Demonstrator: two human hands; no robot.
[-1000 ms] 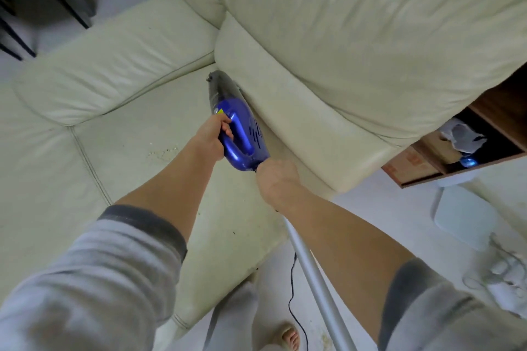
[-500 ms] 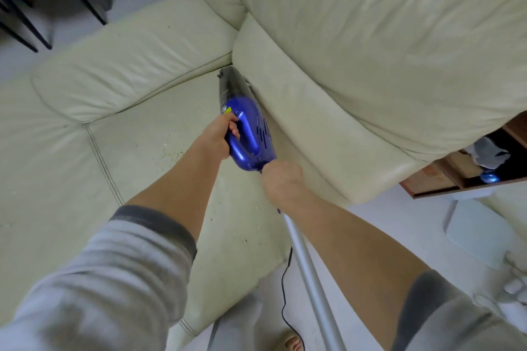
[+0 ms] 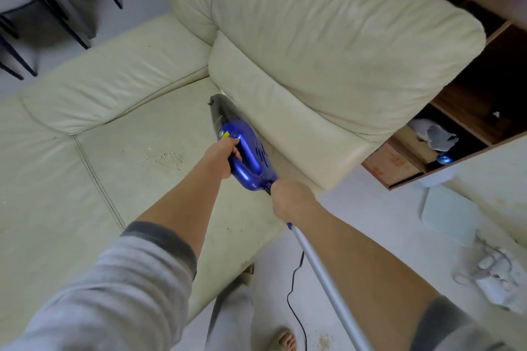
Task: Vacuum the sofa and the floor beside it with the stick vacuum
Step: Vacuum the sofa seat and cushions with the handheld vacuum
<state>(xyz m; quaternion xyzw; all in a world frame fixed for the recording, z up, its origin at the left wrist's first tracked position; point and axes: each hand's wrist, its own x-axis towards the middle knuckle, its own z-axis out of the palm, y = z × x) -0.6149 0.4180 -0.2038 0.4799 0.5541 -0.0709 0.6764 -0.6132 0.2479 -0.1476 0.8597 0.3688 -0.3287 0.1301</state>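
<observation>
On the cream leather sofa (image 3: 142,179), the blue stick vacuum (image 3: 248,151) lies along the seat, close against the base of the back cushion (image 3: 328,45). Its dark translucent nose points into the corner where the seat meets the adjoining cushion. The left hand (image 3: 221,158) grips the loop handle of the blue body, fingers curled round the bar just below a small yellow label. The right hand (image 3: 289,198) grips the vacuum where the blue body joins the grey tube (image 3: 322,268); its fingers are wrapped underneath and mostly hidden by the back of the hand. The tube runs from that hand down and toward the lower edge of the view, over the pale floor (image 3: 370,208). A thin black cord (image 3: 295,291) trails on the floor just beside the tube.

A patch of crumbs (image 3: 164,158) sits on the seat cushion to the left of the left hand, apart from the vacuum. Both forearms are bare, with grey sleeves pushed up. A foot in a sandal (image 3: 285,339) shows near the bottom edge.

To the right of the sofa stands a wooden shelf unit (image 3: 462,128) holding a cardboard box (image 3: 390,164) and some crumpled grey material. Dark chair legs (image 3: 57,8) stand at upper left.
</observation>
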